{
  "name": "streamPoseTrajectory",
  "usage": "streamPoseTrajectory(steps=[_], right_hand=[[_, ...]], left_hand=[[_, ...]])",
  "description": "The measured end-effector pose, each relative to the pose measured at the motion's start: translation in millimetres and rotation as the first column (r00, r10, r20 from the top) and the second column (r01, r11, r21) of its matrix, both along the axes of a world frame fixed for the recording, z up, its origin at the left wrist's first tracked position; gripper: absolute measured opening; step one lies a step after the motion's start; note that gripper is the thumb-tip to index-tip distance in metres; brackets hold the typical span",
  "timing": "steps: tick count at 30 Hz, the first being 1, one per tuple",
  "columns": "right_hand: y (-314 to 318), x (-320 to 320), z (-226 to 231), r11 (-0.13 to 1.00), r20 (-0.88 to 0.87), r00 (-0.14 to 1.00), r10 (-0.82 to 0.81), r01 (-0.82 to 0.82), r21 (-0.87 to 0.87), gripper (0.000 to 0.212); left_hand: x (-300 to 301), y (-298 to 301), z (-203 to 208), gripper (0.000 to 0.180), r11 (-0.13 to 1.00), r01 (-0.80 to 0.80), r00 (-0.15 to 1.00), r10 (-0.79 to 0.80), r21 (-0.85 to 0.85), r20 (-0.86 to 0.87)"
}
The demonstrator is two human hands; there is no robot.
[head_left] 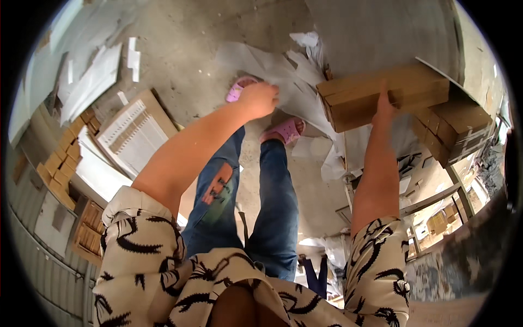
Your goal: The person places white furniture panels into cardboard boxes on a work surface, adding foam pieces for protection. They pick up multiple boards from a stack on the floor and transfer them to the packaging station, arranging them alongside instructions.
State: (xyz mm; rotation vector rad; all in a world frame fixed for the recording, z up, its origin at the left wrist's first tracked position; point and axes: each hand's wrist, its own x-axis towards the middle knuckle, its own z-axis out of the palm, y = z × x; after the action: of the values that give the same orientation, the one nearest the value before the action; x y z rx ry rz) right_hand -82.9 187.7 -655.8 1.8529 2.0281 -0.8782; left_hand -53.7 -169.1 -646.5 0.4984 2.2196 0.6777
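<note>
The long brown cardboard box (357, 101) lies ahead and to the right in the head view, set slantwise along the near edge of a grey tabletop (392, 32). We see the right hand (384, 109) at the near side of this box, about midway along it, with one finger pointing forward over the cardboard. The box stretches out on both sides of that hand. Because of blur, we cannot tell whether the hand grips the box or only rests against it.

We find the left hand (261, 100) well apart from the right one and to the left of the box, with a gap between them. It hangs above the floor (190, 43), near the pink sandals (287, 129), its fingers curled inward; how tightly they close, we cannot tell. Behind it and toward the box spreads crumpled whitish sheeting (305, 82), which reaches the box's left end.

Just beyond the box's right end, we notice more brown cardboard boxes (460, 122), close beside it. Far to the left, well away from both hands, we see small brown blocks (65, 155) in rows.
</note>
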Motion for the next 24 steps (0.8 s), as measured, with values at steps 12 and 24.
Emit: streamPoseTrajectory(steps=[12, 24], right_hand=[[52, 184, 92, 0.989, -0.534, 0.845, -0.014, -0.066, -0.132, 0.084], [-31, 348, 277, 0.909, -0.08, 0.983, -0.167, 0.122, -0.399, 0.076]], left_hand=[[23, 270, -44, 0.085, 0.997, 0.068, 0.975, -0.06, 0.032, -0.215], [-27, 222, 14, 0.091, 0.985, -0.007, 0.998, 0.018, 0.174, -0.06]])
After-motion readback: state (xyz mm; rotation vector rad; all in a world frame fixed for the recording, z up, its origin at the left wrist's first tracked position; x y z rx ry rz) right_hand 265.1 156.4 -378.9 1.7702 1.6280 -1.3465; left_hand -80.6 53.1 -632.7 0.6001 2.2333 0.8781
